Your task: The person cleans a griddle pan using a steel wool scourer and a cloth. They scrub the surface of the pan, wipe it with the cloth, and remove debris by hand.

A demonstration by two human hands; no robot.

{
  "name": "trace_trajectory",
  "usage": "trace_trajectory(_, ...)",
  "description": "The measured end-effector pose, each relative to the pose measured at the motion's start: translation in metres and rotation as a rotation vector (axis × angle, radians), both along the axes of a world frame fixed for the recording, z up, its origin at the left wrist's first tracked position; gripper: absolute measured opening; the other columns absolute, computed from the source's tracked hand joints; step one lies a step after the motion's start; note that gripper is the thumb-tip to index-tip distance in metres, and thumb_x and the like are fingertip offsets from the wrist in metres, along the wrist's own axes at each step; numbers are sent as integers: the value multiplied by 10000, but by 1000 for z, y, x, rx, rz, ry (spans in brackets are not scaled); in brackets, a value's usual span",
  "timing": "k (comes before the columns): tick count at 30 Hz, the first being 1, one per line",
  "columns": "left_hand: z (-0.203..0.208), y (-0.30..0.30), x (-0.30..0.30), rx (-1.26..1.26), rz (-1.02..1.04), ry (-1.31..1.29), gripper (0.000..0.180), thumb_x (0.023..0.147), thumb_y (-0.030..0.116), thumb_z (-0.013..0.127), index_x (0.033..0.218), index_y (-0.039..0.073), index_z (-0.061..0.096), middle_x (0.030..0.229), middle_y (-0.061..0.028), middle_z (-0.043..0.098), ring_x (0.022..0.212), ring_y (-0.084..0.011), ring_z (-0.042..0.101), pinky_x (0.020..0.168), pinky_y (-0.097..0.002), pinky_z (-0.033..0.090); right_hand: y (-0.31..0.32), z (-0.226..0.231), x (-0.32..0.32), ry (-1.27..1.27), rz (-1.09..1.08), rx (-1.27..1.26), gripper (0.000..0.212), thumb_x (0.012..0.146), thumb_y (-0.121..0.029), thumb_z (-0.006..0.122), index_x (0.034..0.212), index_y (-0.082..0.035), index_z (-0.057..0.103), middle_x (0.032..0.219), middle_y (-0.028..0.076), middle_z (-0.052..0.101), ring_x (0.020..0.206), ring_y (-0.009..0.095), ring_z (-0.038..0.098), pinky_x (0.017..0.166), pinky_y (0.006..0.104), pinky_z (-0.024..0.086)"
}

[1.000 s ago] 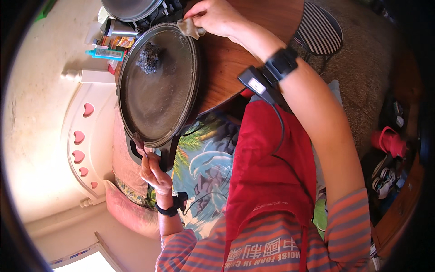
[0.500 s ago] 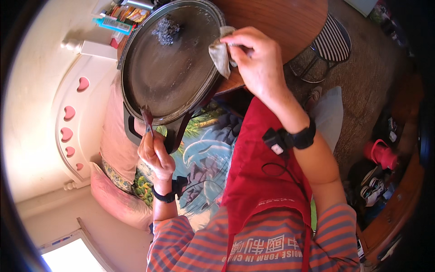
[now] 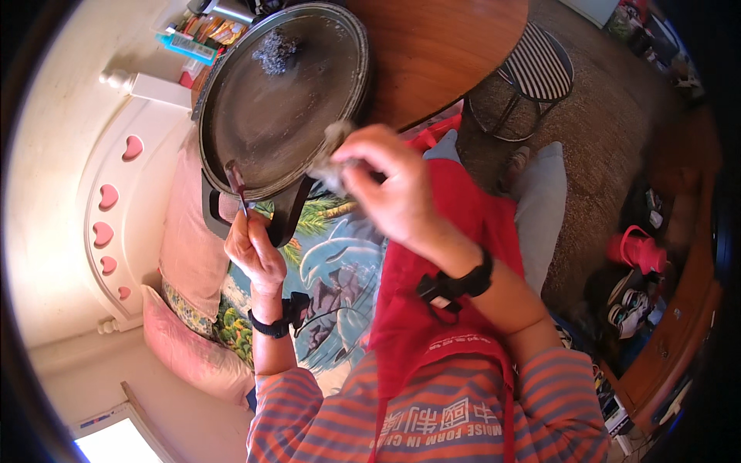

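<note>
A large round dark pan (image 3: 289,116) with a raised rim and a side handle stands at the edge of the wooden table. Its surface has pale specks and worn marks. A clump of grey steel wool (image 3: 274,52) lies in its far part. My left hand (image 3: 256,251) is closed around a small slim tool (image 3: 235,179), whose flat, dark reddish-brown end is over the near rim. My right hand (image 3: 390,181) pinches a crumpled greyish cloth (image 3: 334,147), blurred by motion, beside the pan's near right rim.
The wooden table (image 3: 440,54) extends to the right of the pan. Bottles and packets (image 3: 208,35) stand beyond the pan at the left. A striped stool (image 3: 539,63) is on the right. A bed with a dolphin-print cover (image 3: 340,255) and pink pillows (image 3: 193,347) lies below.
My right hand has moved left and nearer with the cloth, from the pan's right side to its near right rim. My left hand still holds the tool at the near rim.
</note>
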State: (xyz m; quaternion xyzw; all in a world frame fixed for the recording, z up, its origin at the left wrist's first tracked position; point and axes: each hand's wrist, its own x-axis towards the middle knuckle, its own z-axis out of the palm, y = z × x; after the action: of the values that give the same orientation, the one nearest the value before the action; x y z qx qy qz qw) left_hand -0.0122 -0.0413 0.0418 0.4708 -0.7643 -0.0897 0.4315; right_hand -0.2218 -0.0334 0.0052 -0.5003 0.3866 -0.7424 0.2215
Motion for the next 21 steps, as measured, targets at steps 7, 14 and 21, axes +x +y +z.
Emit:
trace_trajectory(7,1,2,-2,-18,20,-15,258,993,76,423,774,-31,507,654,-114,520,559,-215,486,545,-345,372,-133,12,-142,330,-310,213,170,913,-31,677,1066,-28,750,963,137,779,852,238,756,808,337,588)
trace_trajectory(14,-5,2,3,4,-3,-24,268,1037,92,428,827,-47,519,691,-61,500,630,-135,445,582,-282,374,-164,18,-121,437,-254,466,282,905,-207,735,736,15,698,759,291,648,697,444,663,646,485,514)
trace_trajectory(21,-1,3,4,1,7,-81,257,1029,80,437,895,-71,596,729,-95,601,653,-152,530,616,-285,434,-60,22,-81,486,-265,332,119,838,-67,677,789,41,673,803,267,665,805,471,659,754,543,527)
